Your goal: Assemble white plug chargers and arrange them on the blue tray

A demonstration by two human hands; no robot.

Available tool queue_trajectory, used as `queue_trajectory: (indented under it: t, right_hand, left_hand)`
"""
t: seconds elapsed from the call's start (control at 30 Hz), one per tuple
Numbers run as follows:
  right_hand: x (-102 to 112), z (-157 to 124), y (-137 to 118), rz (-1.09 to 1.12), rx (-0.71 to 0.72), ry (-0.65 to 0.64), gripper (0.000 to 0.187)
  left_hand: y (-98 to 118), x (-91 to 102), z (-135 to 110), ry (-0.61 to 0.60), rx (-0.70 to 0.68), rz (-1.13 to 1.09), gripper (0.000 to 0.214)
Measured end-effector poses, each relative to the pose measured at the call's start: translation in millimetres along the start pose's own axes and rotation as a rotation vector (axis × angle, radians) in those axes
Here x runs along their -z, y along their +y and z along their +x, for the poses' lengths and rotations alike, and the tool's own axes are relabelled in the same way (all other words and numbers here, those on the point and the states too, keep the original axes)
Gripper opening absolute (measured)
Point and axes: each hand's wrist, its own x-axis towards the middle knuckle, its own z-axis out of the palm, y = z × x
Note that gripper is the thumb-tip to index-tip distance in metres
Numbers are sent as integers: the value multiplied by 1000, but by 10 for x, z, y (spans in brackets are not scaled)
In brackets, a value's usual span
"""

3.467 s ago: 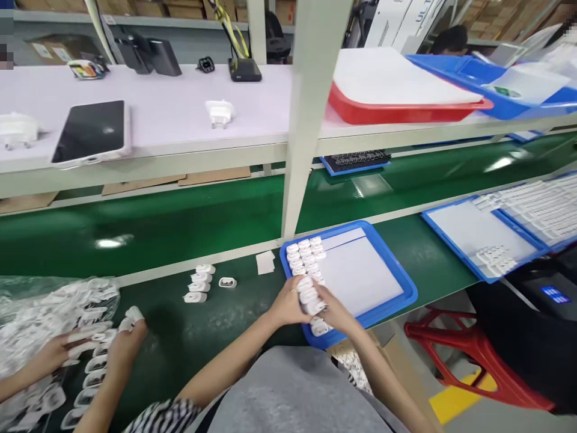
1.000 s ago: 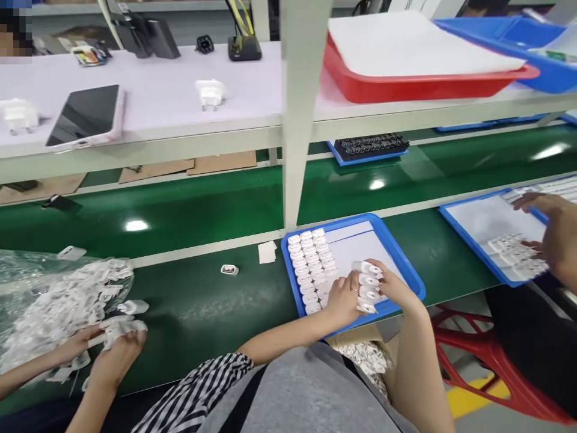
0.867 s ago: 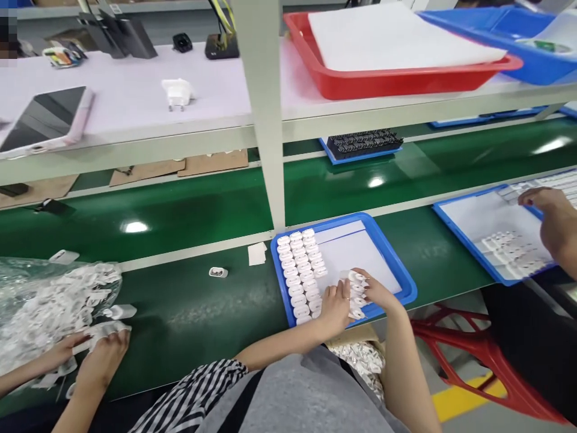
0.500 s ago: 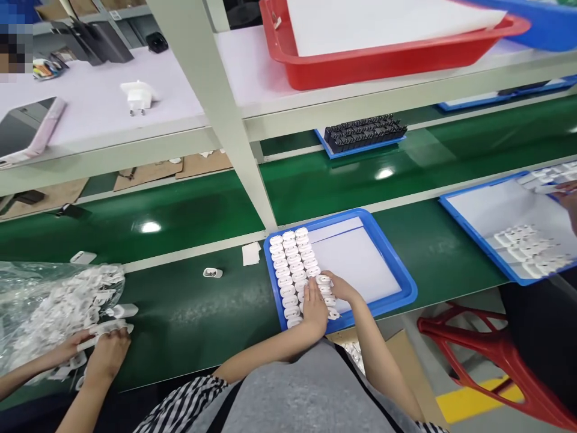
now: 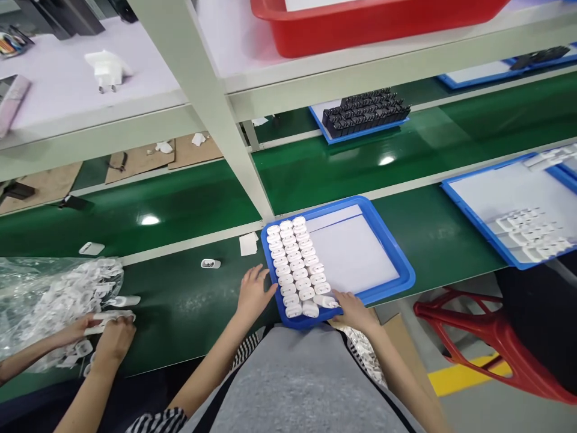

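A blue tray (image 5: 387, 252) lies on the green bench in front of me, lined with a white sheet. Three columns of small white charger shells (image 5: 295, 258) fill its left part. My left hand (image 5: 253, 292) hovers open, fingers spread, just left of the tray's near left corner, holding nothing. My right hand (image 5: 356, 310) rests at the tray's front rim, its fingers touching the last white shell (image 5: 325, 300) in the third column. Whether it grips that shell is unclear.
To the left, another person's hands (image 5: 108, 334) work at a clear bag of white shells (image 5: 49, 297). One loose shell (image 5: 210, 263) and a paper slip (image 5: 248, 244) lie on the bench. A shelf post (image 5: 211, 114) rises ahead. Another blue tray (image 5: 509, 204) sits right; red stool (image 5: 487, 343) below.
Both hands came off the shells in the tray. My left hand moved left out of the tray and opened; my right hand slid back to the front rim. The view tilted downward.
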Motion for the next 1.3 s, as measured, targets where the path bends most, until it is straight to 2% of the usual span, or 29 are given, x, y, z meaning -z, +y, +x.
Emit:
queue_trajectory:
  t: [0.07, 0.13, 0.23, 0.3, 0.4, 0.5, 0.57, 0.63, 0.73, 0.83, 0.93, 1.03, 1.17, 1.23, 1.3]
  right_hand:
    - [-70, -13, -114, -67, 32, 23, 44]
    - [-125, 11, -230, -115, 20, 49, 30]
    - [-198, 29, -354, -161, -58, 113, 21]
    - [-242, 22, -384, -134, -111, 143, 21]
    - [-271, 30, -336, -16, -169, 156, 31]
    - [-236, 86, -229, 51, -190, 172, 57]
    - [-206, 125, -173, 53, -165, 137, 69]
    - [-199, 142, -151, 63, -104, 116, 67]
    - [-243, 133, -168, 128, 10, 180, 54]
    - [-286, 154, -187, 193, 25, 210, 50]
    - [-272, 222, -180, 227, 31, 160, 57]
    - [-256, 268, -181, 205, 43, 104, 67]
    - [-264, 273, -213, 185, 71, 137, 57]
    - [-230, 283, -231, 201, 137, 144, 53]
    - [-144, 276, -245, 251, 201, 73, 52]
  left_hand:
    - [-80, -118, -78, -33, -110, -45, 37]
    - [-28, -287, -186, -86, -294, -44, 40]
    - [210, -542, -301, -141, -513, 7, 46]
    - [379, -665, -304, -151, -565, 42, 39]
    - [530, -757, -234, -131, -543, 85, 26]
    - [562, -787, -183, -96, -474, 81, 26]
    - [560, -801, -191, -76, -412, 58, 26]
    - [560, -817, -223, -65, -363, 29, 27]
    - [563, -831, -267, -60, -338, -4, 33]
    - [571, -831, -275, -74, -355, -4, 45]
    - [603, -847, -273, -86, -371, 12, 53]
    - [664, -891, -289, -65, -285, 21, 51]
    - [724, -883, -266, -69, -137, 14, 49]
    - [729, -817, -250, -92, -137, 11, 52]
    - [715, -751, -302, -126, -164, 30, 59]
